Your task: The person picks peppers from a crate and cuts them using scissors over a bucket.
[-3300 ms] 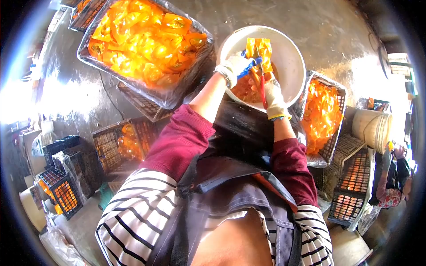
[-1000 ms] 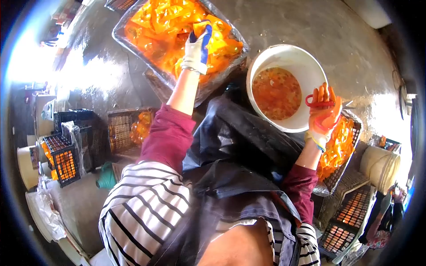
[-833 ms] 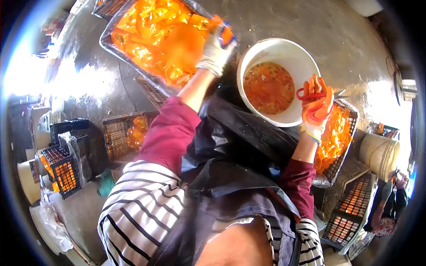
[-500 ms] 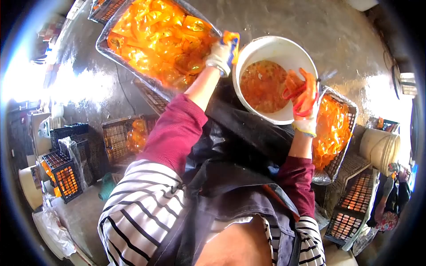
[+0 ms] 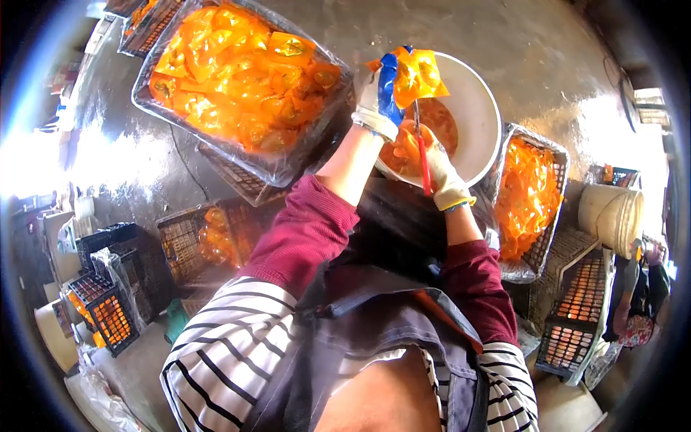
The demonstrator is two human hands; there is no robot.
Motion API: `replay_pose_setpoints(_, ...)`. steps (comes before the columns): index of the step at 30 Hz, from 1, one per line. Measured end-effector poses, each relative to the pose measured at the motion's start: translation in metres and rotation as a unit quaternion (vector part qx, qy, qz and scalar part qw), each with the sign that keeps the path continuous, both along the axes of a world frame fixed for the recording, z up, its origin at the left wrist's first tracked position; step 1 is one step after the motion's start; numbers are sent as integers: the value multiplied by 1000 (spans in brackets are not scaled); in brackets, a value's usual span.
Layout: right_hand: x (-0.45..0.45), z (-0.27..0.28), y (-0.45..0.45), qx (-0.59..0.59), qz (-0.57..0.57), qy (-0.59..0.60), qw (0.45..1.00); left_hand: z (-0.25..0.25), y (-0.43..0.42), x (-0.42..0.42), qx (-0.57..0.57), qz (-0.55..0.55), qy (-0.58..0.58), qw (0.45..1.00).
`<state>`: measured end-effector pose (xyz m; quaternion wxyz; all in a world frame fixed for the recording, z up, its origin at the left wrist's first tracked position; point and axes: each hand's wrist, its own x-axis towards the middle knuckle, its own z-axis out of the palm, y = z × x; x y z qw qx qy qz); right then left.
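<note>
My left hand [image 5: 381, 97], in a white glove with blue on it, is closed on a shiny orange plastic packet [image 5: 419, 75] above the white bucket [image 5: 484, 108]. My right hand [image 5: 440, 164], gloved with orange-stained fingers, grips red-handled scissors [image 5: 424, 167]. The scissor blades point up at the packet's lower edge; whether they have cut into it I cannot tell. Orange-red liquid with bits [image 5: 440, 119] lies in the bucket beneath both hands. To the left, a plastic-lined crate [image 5: 288, 175] is heaped with similar orange packets [image 5: 237, 79].
At the right of the bucket stands a lined crate [image 5: 561, 169] of crumpled orange plastic [image 5: 529, 198]. Further right are a cream bucket [image 5: 610, 218] and black crates [image 5: 572, 338]. Lower left, another crate [image 5: 180, 248] holds a few orange packets. The concrete floor [image 5: 403, 25] looks wet.
My left hand has moved right from the crate's edge to above the bucket, with the packet. My right hand has swung left with the scissors, bringing the blades up to the packet.
</note>
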<state>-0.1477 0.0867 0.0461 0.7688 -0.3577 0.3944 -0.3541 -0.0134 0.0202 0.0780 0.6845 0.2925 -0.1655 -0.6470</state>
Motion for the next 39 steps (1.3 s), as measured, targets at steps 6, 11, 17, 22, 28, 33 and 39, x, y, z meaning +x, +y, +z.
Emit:
replay_pose_setpoints(6, -5, -10, 1, -10, 24, 33, 999, -1, -7, 11, -4, 45, -9, 999)
replay_pose_setpoints(11, 2, -34, -1, -14, -15, 1, 1000, -7, -6, 16, 36, 28, -38, 998)
replay_pose_setpoints(17, -5, 7, 3, 19, -23, -113, 993, -9, -2, -6, 11, -29, -143, 989)
replay_pose_setpoints(22, -4, 2, 3, 25, -29, -42, 998, -12, -5, -6, 19, -59, -106, 992)
replay_pose_setpoints(28, -3, 2, 3, 57, -76, -3, 995, 11, 10, -13, 43, -26, -256, 965)
replay_pose_setpoints(33, -4, 7, -2, 79, -95, 52, 991, 11, 11, -6, 130, -114, -558, 812)
replay_pose_setpoints(39, -9, 7, -3, 39, -109, 113, 987, 6, 14, -10, 88, -108, -549, 824)
